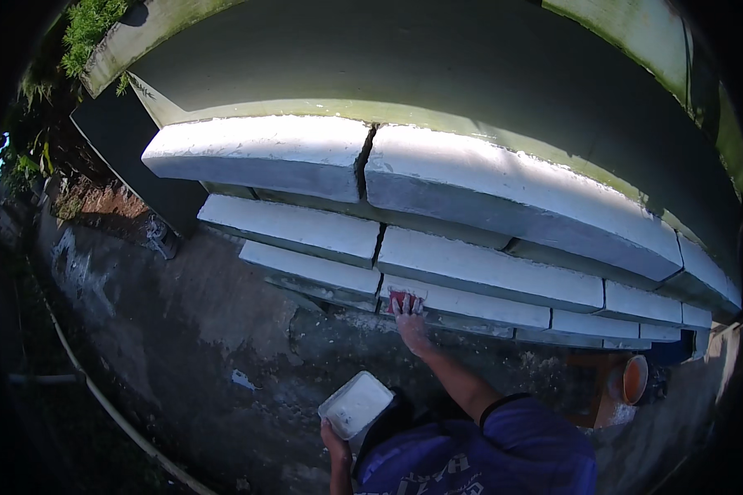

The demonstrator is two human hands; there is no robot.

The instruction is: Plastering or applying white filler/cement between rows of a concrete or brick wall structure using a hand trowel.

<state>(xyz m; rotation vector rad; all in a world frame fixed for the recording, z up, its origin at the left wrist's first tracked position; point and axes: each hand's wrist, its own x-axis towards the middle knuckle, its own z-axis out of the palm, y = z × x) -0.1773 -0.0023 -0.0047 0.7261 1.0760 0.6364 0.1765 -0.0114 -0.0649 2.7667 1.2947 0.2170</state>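
My right hand (409,322) reaches forward, its whitened fingers closed over a small red pad (405,299), perhaps a sponge. It presses the pad against the lowest front tier of white-coated blocks (470,306), just right of a dark vertical gap. A smear of white paste surrounds the pad. Close to my body, my left hand (335,440) grips the edge of a shallow white rectangular tray (357,406). White residue coats the inside of the tray; how much it holds is hard to make out.
Above rise two more stepped tiers, a middle one (487,266) and a top one (504,177), split by dark cracks. An orange bucket (634,379) stands at right. A pale pipe (99,396) runs along the left over wet concrete ground (198,355). Plants (91,33) grow upper left.
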